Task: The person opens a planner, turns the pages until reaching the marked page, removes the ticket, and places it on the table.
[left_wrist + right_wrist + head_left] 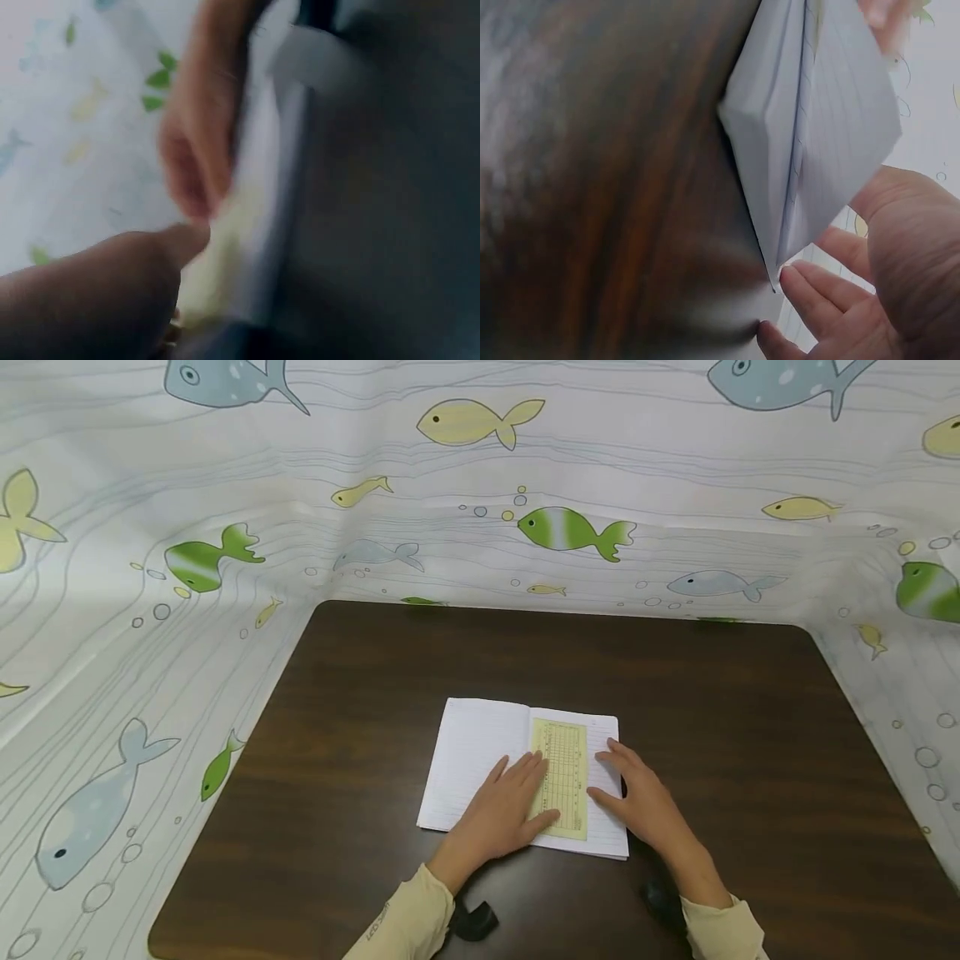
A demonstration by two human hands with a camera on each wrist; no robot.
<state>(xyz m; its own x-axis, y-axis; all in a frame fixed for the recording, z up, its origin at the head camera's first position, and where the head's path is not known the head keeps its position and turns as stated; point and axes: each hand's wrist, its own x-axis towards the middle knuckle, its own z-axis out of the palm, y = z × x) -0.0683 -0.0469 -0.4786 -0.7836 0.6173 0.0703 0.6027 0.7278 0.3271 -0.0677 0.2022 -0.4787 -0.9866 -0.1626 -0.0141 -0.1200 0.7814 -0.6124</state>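
An open notebook with ruled white pages lies on the dark table. On its right page is a pale yellow printed slip with a grid of lines. My left hand lies flat across the middle of the notebook, straight fingers on the slip's left edge, thumb on its lower part. My right hand is at the notebook's right edge, thumb and fingers spread apart over the page margin. The right wrist view shows the fingertips right at the corner of the notebook's pages. The left wrist view is blurred.
A dark brown wooden tabletop with rounded corners surrounds the notebook. White sheeting printed with fish stands behind it and along both sides. Black straps show under the wrists.
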